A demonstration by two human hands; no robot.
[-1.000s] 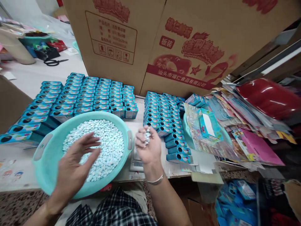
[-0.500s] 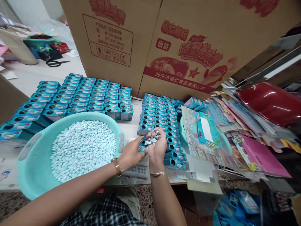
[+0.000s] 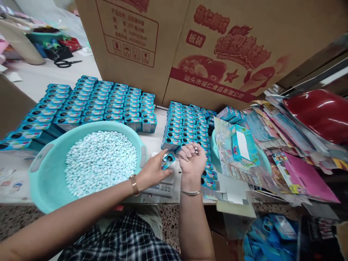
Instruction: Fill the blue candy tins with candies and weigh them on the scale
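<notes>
Pinching a small blue box [image 3: 168, 161] between the thumb and fingers [image 3: 160, 158] of the left hand [image 3: 152, 171], round window facing up, just above a small white scale [image 3: 162, 188] at the near edge of the tabletop [image 3: 154, 143]. Clenching the fingers [image 3: 187, 155] of the right hand [image 3: 191, 165] into a loose fist just beside that box, with a few pale candies [image 3: 195, 148] showing at the fingertips. Wearing a gold-coloured band [image 3: 133, 185] on the left wrist and a thin silver bangle [image 3: 190, 193] on the right.

Left of the scale, just beside it: a teal basin [image 3: 46, 177] filled with a candy heap [image 3: 100, 161] in white and pale blue. Behind the basin, packed rows of blue boxes [image 3: 95, 105]; behind the right hand, a second block of boxes [image 3: 187, 123]. Further right, a flat turquoise carton [image 3: 241, 145] lying on glossy printed sheets [image 3: 288, 145], beside something red and shiny [image 3: 320, 112]. At the back, two big cardboard cartons [image 3: 217, 47] with red print; far left, black scissors [image 3: 66, 63]
</notes>
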